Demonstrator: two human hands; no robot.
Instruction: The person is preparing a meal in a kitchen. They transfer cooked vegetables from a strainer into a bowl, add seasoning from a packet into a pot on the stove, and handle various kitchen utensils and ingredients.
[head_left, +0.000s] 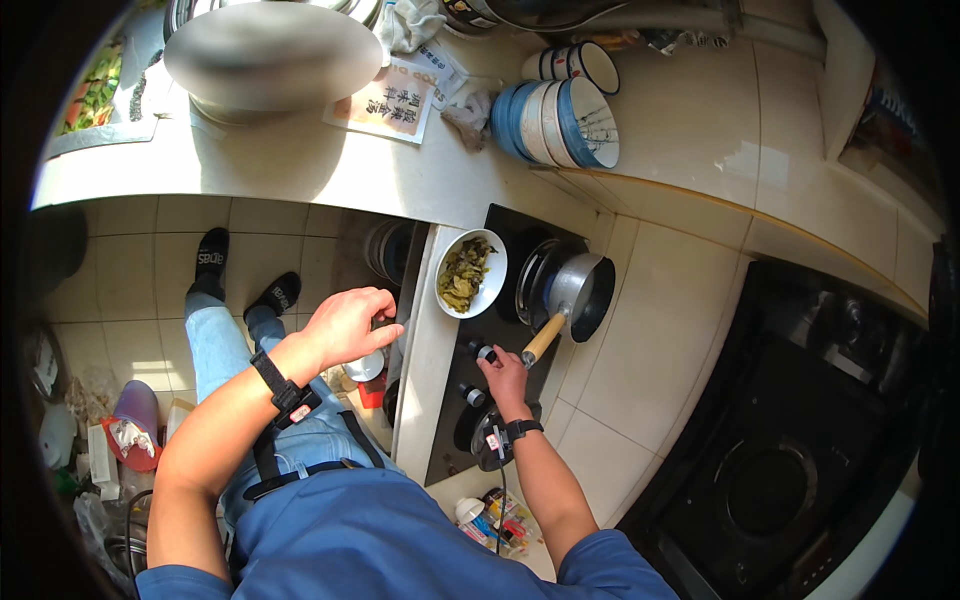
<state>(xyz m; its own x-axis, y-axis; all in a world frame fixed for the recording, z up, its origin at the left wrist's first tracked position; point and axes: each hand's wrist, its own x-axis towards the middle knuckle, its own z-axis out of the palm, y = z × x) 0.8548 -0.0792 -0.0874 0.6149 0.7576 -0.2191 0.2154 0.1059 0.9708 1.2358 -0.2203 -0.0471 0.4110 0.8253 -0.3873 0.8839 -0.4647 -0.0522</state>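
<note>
My right hand (504, 381) has its fingertips on a stove knob (484, 351) of the black gas cooktop (448, 431). Just beyond it, a small metal saucepan (574, 289) with a wooden handle (545, 337) stands over the far burner. A white bowl (491, 281) of chopped greens, which look pickled (463, 276), sits where cooktop and counter meet. My left hand (352, 326) hangs in the air before the counter edge, fingers loosely bent and thumb apart, with nothing in it. The saucepan's contents cannot be made out.
A second knob (472, 395) and burner (491, 442) lie nearer me. Stacked bowls (551, 124), a cup (585, 66), a grey cloth (470, 118) and a seasoning packet (386, 101) occupy the counter (262, 161). Bottles (499, 517) stand beside the cooktop. Bags and containers (135, 427) crowd the floor at left.
</note>
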